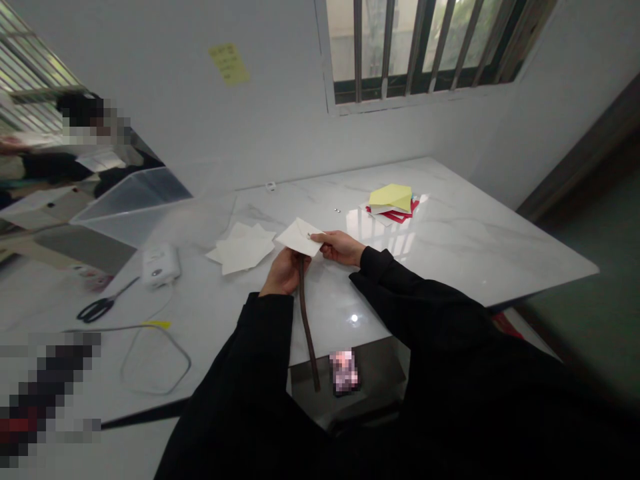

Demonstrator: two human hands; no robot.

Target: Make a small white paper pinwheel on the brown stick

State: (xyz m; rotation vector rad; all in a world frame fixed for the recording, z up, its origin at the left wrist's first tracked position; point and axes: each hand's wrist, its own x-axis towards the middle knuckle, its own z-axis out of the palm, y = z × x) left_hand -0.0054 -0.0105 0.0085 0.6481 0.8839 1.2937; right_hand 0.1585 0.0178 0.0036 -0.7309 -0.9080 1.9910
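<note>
A folded white sheet of paper (298,236) is held above the white marble table (450,240) between both hands. My left hand (283,272) is closed on its lower left edge, and a long dark stick (308,327) hangs down from that hand. My right hand (340,247) pinches the paper's right edge near a small hole or mark. Both sleeves are black.
Loose white sheets (243,250) lie just left of the hands. A stack of yellow, white and red paper (393,202) sits farther right. Black scissors (100,307), a white device (160,265) with a cable and a clear plastic bin (133,203) stand at left. Another person sits at far left.
</note>
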